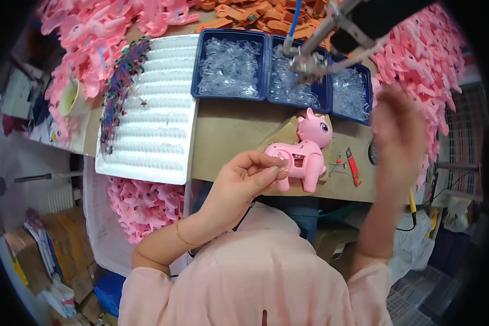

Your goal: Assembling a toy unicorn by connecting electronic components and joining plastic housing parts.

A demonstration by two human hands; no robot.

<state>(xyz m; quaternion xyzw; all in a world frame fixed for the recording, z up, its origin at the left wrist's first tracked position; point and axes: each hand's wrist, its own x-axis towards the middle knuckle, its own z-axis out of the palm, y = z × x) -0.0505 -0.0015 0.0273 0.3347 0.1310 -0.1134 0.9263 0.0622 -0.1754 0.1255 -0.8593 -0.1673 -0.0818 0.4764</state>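
Observation:
A pink toy pony (pixel 304 152) with a large eye lies on its side on a tan block (pixel 289 130) at the table's near edge. A rectangular opening in its body shows reddish parts inside. My left hand (pixel 250 175) is closed in a pinch at the pony's hind end; whatever is between thumb and fingers is too small to make out. My right hand (pixel 399 127) is raised to the right of the pony, beside the right-hand blue tray (pixel 370 98). Motion smears its fingers, so their state is unclear.
Three blue trays hold clear plastic pieces (pixel 229 68). A metal arm (pixel 315 54) with a blue hose hangs over them. Left stands a white foam tray (pixel 163 108) with wired parts (pixel 126 81). A red-handled tool (pixel 353 168) lies right of the pony. Pink shells (pixel 418 60) pile up around.

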